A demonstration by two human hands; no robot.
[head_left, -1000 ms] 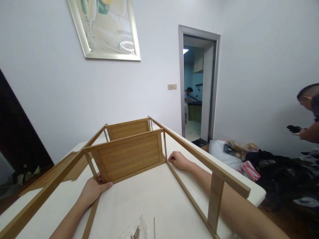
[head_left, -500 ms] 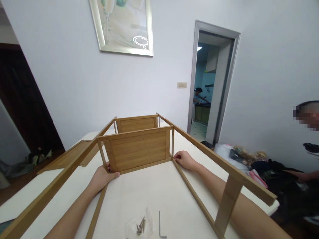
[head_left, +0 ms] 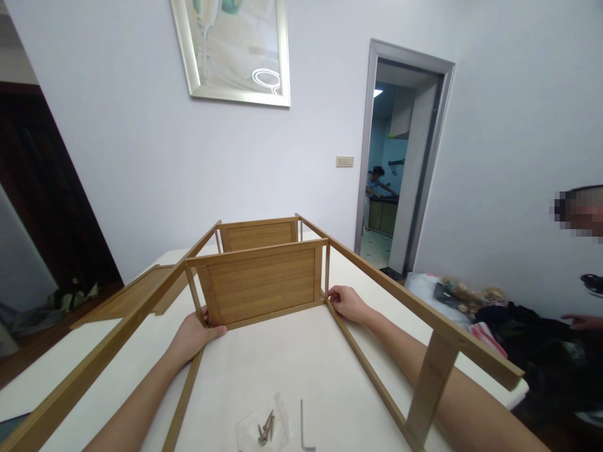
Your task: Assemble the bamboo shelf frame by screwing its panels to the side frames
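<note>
A bamboo shelf frame [head_left: 377, 267] lies on its side on the white table [head_left: 292, 358]. An upright bamboo panel [head_left: 261, 284] stands between its two long rails, with a second panel [head_left: 258, 235] behind it. My left hand [head_left: 194, 334] is closed round the panel's lower left corner, thumb on the front face. At the lower right corner my right hand [head_left: 346, 302] pinches where the panel meets the lower right rail [head_left: 362, 361].
A plastic bag of screws [head_left: 264, 429] and a hex key [head_left: 304, 428] lie near the table's front edge. A loose bamboo panel [head_left: 134, 300] rests at the left. A person stands at the right edge beside bags [head_left: 471, 301] on the floor; another person works in the far doorway.
The view swung down and to the left over the first half second, bringing the screws and hex key into sight. Both my hands kept their hold on the panel's corners.
</note>
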